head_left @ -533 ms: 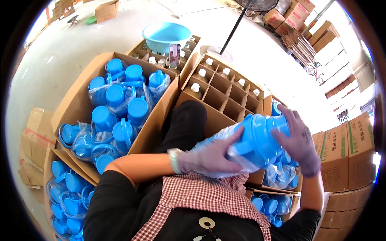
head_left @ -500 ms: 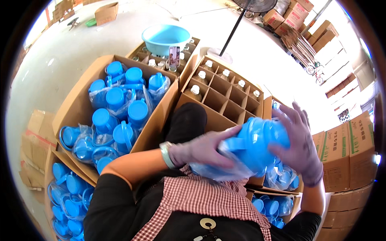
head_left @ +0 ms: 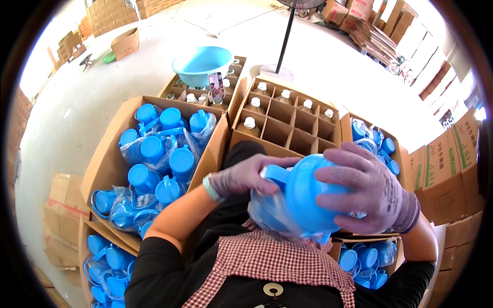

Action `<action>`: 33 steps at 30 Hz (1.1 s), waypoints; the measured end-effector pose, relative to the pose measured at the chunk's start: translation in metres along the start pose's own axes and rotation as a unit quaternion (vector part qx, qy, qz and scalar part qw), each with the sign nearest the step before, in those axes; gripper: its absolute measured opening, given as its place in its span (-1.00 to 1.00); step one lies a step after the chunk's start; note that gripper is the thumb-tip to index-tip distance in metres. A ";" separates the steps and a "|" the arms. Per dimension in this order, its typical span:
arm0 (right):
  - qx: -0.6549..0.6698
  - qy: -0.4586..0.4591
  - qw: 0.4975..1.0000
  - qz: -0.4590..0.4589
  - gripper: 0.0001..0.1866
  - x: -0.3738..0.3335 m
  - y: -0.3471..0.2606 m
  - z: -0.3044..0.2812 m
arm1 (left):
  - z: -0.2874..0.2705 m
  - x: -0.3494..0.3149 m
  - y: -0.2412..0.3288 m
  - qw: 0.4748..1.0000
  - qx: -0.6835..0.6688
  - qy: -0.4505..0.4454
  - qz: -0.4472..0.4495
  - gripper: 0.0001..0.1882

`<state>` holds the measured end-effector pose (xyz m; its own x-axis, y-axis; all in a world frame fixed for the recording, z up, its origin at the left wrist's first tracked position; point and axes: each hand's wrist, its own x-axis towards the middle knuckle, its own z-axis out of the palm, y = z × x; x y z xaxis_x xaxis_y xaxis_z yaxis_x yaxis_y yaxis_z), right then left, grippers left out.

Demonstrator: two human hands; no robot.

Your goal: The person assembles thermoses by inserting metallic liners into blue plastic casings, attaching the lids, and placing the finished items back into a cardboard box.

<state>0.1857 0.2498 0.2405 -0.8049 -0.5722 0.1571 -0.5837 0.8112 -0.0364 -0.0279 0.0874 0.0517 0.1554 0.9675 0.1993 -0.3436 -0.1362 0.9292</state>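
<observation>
A large blue plastic jug (head_left: 300,192) lies tilted in front of my chest, with clear plastic film around its lower part. My left hand (head_left: 241,177), in a purple-grey glove, grips it beside its handle; some of the fingers are hidden behind it. Over the jug's round end, my right hand (head_left: 364,190) is curved in the same kind of glove, its fingers against the blue surface. A cardboard box (head_left: 105,154) of bagged blue jugs stands to the left. Straight ahead is a divided box (head_left: 277,127) with several white-capped bottles.
A light-blue basin (head_left: 203,66) sits on another divided box, with a phone (head_left: 216,86) propped by it. A black fan pole (head_left: 285,41) rises behind. More blue jugs (head_left: 105,256) fill boxes at lower left and on the right. Printed cartons (head_left: 447,164) are stacked at far right.
My right hand has come down and inward onto the round end of the jug, where its fingers now curve over it. The left hand keeps its hold, and the view has shifted.
</observation>
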 end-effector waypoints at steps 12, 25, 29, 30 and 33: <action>-0.089 0.103 0.981 0.141 -0.59 -0.011 0.019 0.020 | 0.025 0.006 -0.002 0.999 0.039 -0.003 0.010 0.27; 0.099 0.103 0.986 0.084 -0.33 -0.013 0.019 0.020 | 0.026 -0.012 0.017 0.996 0.075 0.044 -0.027 0.31; 0.105 0.118 0.970 0.183 -0.42 -0.019 -0.002 0.027 | 0.039 -0.009 -0.003 0.989 0.110 0.100 -0.014 0.32; 0.111 0.149 0.964 0.191 -0.45 -0.027 0.006 0.033 | 0.043 -0.002 -0.010 0.984 0.125 0.130 0.006 0.28; 0.144 0.218 0.943 0.207 -0.50 -0.049 0.033 0.051 | 0.069 0.015 -0.025 0.951 0.177 0.253 0.027 0.12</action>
<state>0.2011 0.2985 0.1813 -0.8864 -0.0595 0.4591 -0.2852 0.8514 -0.4402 0.0472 0.0903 0.0529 -0.3500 0.9235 0.1572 0.0087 -0.1646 0.9863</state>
